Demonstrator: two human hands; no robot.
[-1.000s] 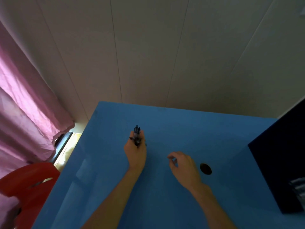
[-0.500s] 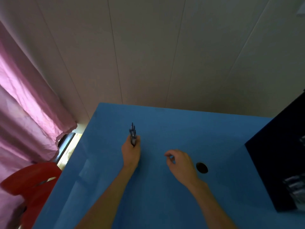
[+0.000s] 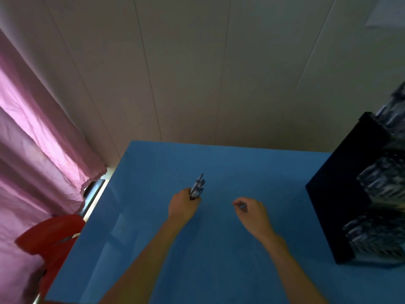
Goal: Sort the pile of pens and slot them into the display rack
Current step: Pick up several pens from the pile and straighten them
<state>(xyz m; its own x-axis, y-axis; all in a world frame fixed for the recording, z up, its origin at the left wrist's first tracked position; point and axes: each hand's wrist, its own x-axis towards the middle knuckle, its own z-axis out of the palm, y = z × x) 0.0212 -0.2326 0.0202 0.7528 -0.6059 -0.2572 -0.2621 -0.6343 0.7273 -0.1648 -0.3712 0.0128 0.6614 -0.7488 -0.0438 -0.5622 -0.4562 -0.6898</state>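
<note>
Dark, slim plastic pens [image 3: 198,188] are sticking up in a bundle from the left hand [image 3: 183,206], which is gripping them over the blue counter [image 3: 219,255]. Toward the black display rack [image 3: 359,194], the right hand [image 3: 252,212] is hovering, fingers loosely curled; whether it is pinching anything is unclear.

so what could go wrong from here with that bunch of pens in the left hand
1. The left hand grips several pens at their lower ends, so one could slide out and drop onto the blue table.
2. The display rack stands far right; carrying the bundle across may fan it out.
3. The right hand has curled fingers and seems to pinch something small, so it may not help steady.
</note>
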